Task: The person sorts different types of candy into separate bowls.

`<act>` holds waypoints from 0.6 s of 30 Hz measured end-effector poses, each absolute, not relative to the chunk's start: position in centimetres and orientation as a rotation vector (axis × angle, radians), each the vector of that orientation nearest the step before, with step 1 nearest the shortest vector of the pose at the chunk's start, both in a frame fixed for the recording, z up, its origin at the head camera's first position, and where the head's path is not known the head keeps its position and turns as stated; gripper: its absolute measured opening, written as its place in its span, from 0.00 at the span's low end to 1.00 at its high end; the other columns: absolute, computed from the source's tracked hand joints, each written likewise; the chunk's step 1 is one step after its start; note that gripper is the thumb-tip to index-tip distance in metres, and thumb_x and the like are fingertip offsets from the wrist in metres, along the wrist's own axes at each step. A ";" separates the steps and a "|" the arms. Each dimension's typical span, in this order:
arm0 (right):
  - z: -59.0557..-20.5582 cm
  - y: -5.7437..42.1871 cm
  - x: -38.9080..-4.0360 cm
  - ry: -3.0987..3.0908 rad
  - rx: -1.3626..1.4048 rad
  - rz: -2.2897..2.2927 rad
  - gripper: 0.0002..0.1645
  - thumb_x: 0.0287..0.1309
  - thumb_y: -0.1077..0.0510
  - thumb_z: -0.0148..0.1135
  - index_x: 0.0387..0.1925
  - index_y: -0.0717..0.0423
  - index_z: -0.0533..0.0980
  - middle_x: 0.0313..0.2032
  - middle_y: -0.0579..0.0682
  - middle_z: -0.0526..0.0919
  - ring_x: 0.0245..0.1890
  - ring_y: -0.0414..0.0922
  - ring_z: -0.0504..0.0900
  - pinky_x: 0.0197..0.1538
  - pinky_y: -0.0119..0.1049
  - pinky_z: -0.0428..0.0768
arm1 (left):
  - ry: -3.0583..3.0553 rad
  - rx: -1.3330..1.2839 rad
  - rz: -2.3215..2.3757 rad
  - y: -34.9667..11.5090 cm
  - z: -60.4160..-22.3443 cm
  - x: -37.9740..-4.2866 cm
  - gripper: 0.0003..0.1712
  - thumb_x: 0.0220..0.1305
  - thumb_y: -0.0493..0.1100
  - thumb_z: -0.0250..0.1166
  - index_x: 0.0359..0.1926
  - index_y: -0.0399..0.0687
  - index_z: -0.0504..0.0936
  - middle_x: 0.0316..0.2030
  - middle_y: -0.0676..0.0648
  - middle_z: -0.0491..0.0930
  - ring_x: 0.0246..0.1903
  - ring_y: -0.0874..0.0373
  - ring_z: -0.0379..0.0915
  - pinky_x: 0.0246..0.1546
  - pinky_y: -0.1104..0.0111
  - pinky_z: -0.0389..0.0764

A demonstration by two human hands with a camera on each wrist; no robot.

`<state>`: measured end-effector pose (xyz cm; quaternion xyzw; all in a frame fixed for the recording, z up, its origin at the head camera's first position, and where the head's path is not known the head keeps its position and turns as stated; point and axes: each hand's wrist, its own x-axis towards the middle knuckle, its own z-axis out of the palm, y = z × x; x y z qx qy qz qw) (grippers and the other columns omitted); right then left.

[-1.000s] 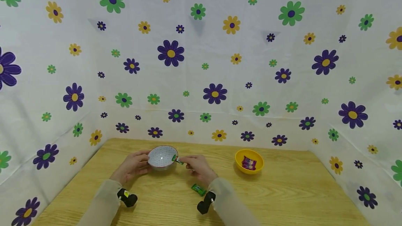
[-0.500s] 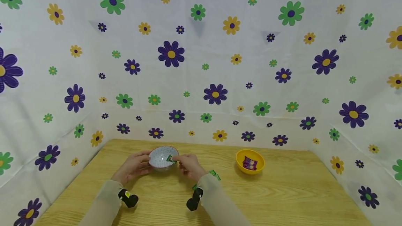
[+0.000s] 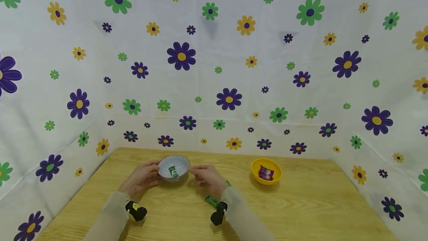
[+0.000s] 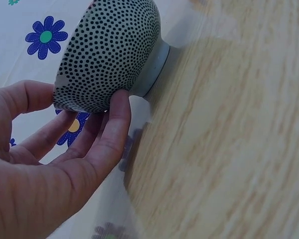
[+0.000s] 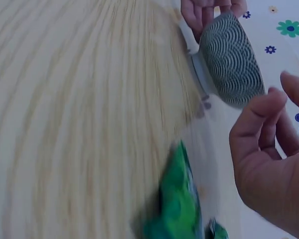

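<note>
A patterned ceramic bowl with a reddish rim stands at the back left of the table. Thumb and fingers of my left hand hold its left side; in the left wrist view they are curled against the dotted outer wall. Inside the bowl lies one green-wrapped candy. My right hand is by the bowl's right rim with nothing in its grasp, thumb and fingers loosely bent and apart in the right wrist view. Near my right wrist, another green-wrapped candy lies on the wood.
Part of a further green wrapper peeks out beyond the right forearm. To the right stands a yellow bowl containing purple-wrapped candies. A white flower-print sheet encloses the wooden table at the back and sides.
My right hand brought a green-wrapped candy over the patterned bowl, let it go inside, and drew back rightward to the rim. The left hand stayed on the bowl.
</note>
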<state>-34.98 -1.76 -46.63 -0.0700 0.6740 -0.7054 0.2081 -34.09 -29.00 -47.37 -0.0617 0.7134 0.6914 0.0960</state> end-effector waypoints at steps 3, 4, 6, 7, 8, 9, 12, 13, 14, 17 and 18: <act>-46.7 -0.5 -35.2 1.911 -0.293 -1.875 0.22 0.62 0.53 0.65 0.53 0.62 0.79 0.33 0.48 0.79 0.25 0.40 0.70 0.28 0.28 0.72 | 2.120 -0.169 2.040 -29.0 -47.5 -34.1 0.31 0.73 0.42 0.53 0.73 0.38 0.59 0.67 0.33 0.63 0.49 0.53 0.76 0.50 0.59 0.81; -46.6 -0.1 -35.2 1.917 -0.323 -1.847 0.23 0.62 0.53 0.65 0.54 0.63 0.79 0.35 0.49 0.80 0.26 0.39 0.71 0.29 0.28 0.73 | 2.121 -0.176 2.041 -29.0 -47.4 -34.1 0.31 0.73 0.42 0.53 0.73 0.39 0.59 0.67 0.33 0.63 0.49 0.53 0.76 0.51 0.59 0.81; -46.6 0.6 -35.4 1.934 -0.395 -1.791 0.24 0.62 0.54 0.65 0.55 0.64 0.78 0.42 0.49 0.83 0.28 0.39 0.72 0.30 0.28 0.74 | 2.121 -0.187 2.042 -29.1 -47.4 -34.1 0.31 0.73 0.42 0.53 0.73 0.39 0.59 0.67 0.33 0.63 0.49 0.53 0.76 0.51 0.59 0.81; -46.5 1.0 -35.5 1.942 -0.436 -1.761 0.24 0.63 0.55 0.65 0.56 0.64 0.77 0.44 0.50 0.82 0.29 0.39 0.72 0.31 0.28 0.75 | 2.122 -0.190 2.040 -29.1 -47.4 -34.1 0.31 0.73 0.42 0.53 0.73 0.38 0.59 0.67 0.33 0.63 0.49 0.53 0.76 0.51 0.59 0.81; -46.5 1.3 -35.6 1.948 -0.476 -1.735 0.24 0.63 0.55 0.64 0.57 0.65 0.77 0.46 0.50 0.82 0.29 0.39 0.72 0.32 0.29 0.74 | 2.117 -0.201 2.048 -29.1 -47.4 -34.1 0.31 0.72 0.42 0.54 0.72 0.39 0.60 0.67 0.34 0.64 0.48 0.53 0.76 0.51 0.59 0.81; -46.4 1.7 -35.7 1.963 -0.514 -1.706 0.24 0.63 0.56 0.64 0.57 0.65 0.76 0.46 0.49 0.81 0.30 0.39 0.72 0.33 0.29 0.75 | 2.118 -0.197 2.044 -29.2 -47.4 -34.1 0.31 0.72 0.42 0.54 0.72 0.38 0.60 0.66 0.34 0.64 0.48 0.54 0.76 0.51 0.59 0.81; -46.4 2.6 -36.1 2.033 -0.625 -1.610 0.24 0.63 0.56 0.64 0.57 0.64 0.77 0.46 0.50 0.81 0.33 0.40 0.73 0.36 0.31 0.76 | 2.108 -0.195 2.058 -29.1 -47.4 -34.1 0.31 0.72 0.42 0.54 0.71 0.38 0.60 0.64 0.35 0.66 0.46 0.55 0.77 0.50 0.59 0.81; -46.4 2.9 -36.2 2.056 -0.662 -1.577 0.23 0.63 0.56 0.64 0.57 0.63 0.78 0.47 0.52 0.81 0.35 0.40 0.74 0.37 0.32 0.77 | 2.107 -0.193 2.060 -29.1 -47.4 -34.1 0.31 0.72 0.42 0.54 0.71 0.38 0.61 0.64 0.36 0.66 0.46 0.55 0.77 0.50 0.59 0.81; -46.4 3.2 -36.4 2.070 -0.691 -1.552 0.23 0.62 0.56 0.65 0.56 0.63 0.78 0.48 0.53 0.82 0.35 0.40 0.74 0.38 0.33 0.77 | 2.106 -0.193 2.061 -29.1 -47.3 -34.1 0.30 0.72 0.42 0.54 0.71 0.38 0.61 0.64 0.35 0.66 0.46 0.55 0.77 0.50 0.59 0.81; -46.5 3.8 -36.9 2.140 -0.762 -1.461 0.20 0.61 0.56 0.66 0.53 0.60 0.80 0.50 0.54 0.84 0.38 0.41 0.76 0.43 0.35 0.79 | 2.106 -0.196 2.060 -29.0 -47.3 -34.2 0.31 0.72 0.42 0.54 0.72 0.38 0.60 0.66 0.35 0.65 0.46 0.55 0.77 0.50 0.59 0.81; -46.5 4.0 -37.1 2.161 -0.788 -1.425 0.19 0.61 0.56 0.66 0.52 0.59 0.81 0.51 0.54 0.84 0.39 0.42 0.77 0.45 0.36 0.79 | 2.106 -0.199 2.059 -28.9 -47.3 -34.2 0.31 0.72 0.42 0.54 0.72 0.38 0.60 0.66 0.35 0.64 0.46 0.55 0.77 0.50 0.59 0.81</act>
